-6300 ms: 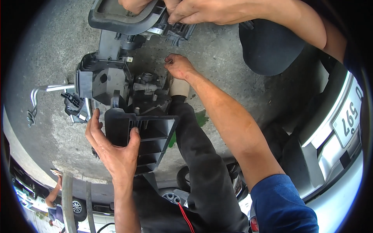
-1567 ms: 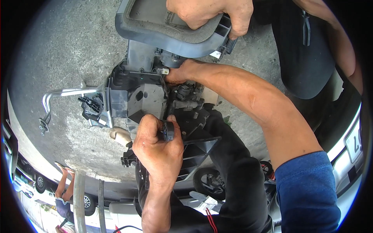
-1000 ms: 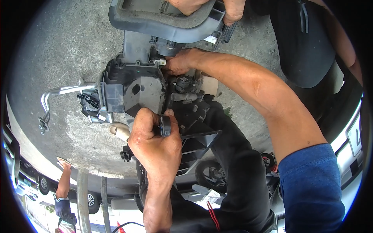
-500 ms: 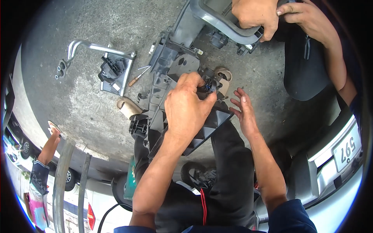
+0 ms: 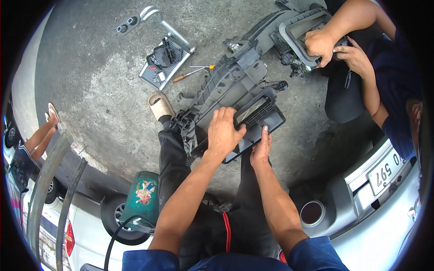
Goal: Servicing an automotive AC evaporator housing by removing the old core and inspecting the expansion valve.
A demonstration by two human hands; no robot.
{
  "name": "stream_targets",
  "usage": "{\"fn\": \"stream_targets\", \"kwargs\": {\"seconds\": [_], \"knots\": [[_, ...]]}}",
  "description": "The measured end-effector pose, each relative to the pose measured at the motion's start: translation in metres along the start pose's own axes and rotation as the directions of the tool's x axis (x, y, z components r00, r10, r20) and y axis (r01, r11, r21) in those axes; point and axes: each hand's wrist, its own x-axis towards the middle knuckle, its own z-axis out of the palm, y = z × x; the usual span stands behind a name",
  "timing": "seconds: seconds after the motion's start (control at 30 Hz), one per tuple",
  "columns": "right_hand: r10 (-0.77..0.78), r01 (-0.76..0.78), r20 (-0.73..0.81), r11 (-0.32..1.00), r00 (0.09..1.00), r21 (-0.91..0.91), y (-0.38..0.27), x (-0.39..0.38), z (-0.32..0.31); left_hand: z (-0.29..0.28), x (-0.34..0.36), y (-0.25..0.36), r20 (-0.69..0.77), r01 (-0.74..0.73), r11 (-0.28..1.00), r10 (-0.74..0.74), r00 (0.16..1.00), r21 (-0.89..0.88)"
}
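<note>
A large dark grey plastic car heater housing (image 5: 233,83) lies across my legs and stretches away to the upper right. My left hand (image 5: 221,131) grips its near side, fingers bent over the plastic and thumb beside a rectangular opening with a slatted vent (image 5: 257,113). At the near right edge of that opening, my right hand (image 5: 261,151) holds the black frame, thumb on top and other fingers partly hidden. A co-worker's hands (image 5: 320,45) are at a grey-rimmed opening (image 5: 296,38) on the far end.
On the concrete, a finned heat exchanger core (image 5: 158,80) with silver pipes (image 5: 174,31) has a black part (image 5: 165,55) on it. Near it lies a screwdriver (image 5: 181,77). A green container (image 5: 142,198) stands left of my leg; a silver car bumper (image 5: 334,212) is at right.
My left hand has left the round black part and now grips the housing. My right hand, formerly apart with fingers spread, now holds the frame edge. The housing appears turned, and the view has shifted.
</note>
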Motion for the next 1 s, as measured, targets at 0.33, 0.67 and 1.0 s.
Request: {"fn": "stream_targets", "kwargs": {"seconds": [0.33,0.67,1.0], "knots": [[-0.143,0.180,-0.227,0.972,0.963,0.149,0.002,-0.009,0.021,0.002,-0.012,0.005,-0.090,0.013,0.990,-0.025,0.996,-0.139],[-0.137,0.140,-0.129,0.990,0.982,0.016,-0.001,0.000,0.001,0.008,-0.009,0.000,-0.068,0.079,0.970,-0.097,0.993,-0.232],[-0.190,0.353,0.336,0.768,0.922,-0.535,0.050,-0.110,0.011,-0.012,-0.013,-0.007,0.160,0.229,0.926,-0.188,0.969,-0.301]]}}
